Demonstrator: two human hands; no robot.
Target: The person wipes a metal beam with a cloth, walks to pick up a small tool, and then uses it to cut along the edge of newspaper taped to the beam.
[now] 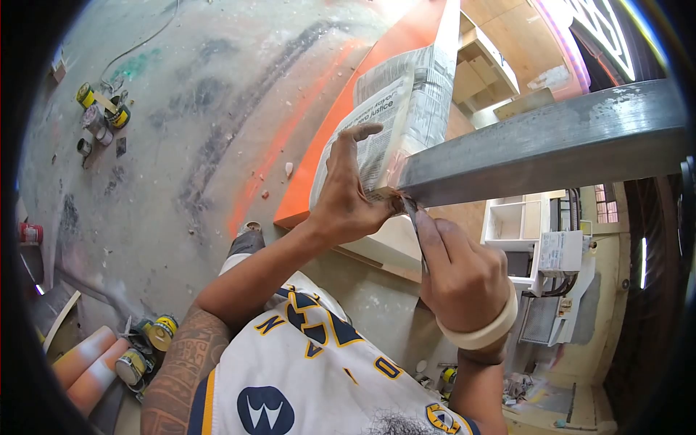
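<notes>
We press our left hand [348,196] flat against a sheet of newspaper [406,109] that wraps the end of a grey metal beam [551,141], fingers spread upward over the print. Our right hand [460,272] pinches a thin blade [415,217] just beside the left thumb, its tip touching the paper's lower edge where it meets the beam. A roll of masking tape [486,330] sits around our right wrist. Behind the newspaper runs an orange board [341,116]. Far below our left hand, paint cans [145,348] stand on the concrete floor [181,109].
</notes>
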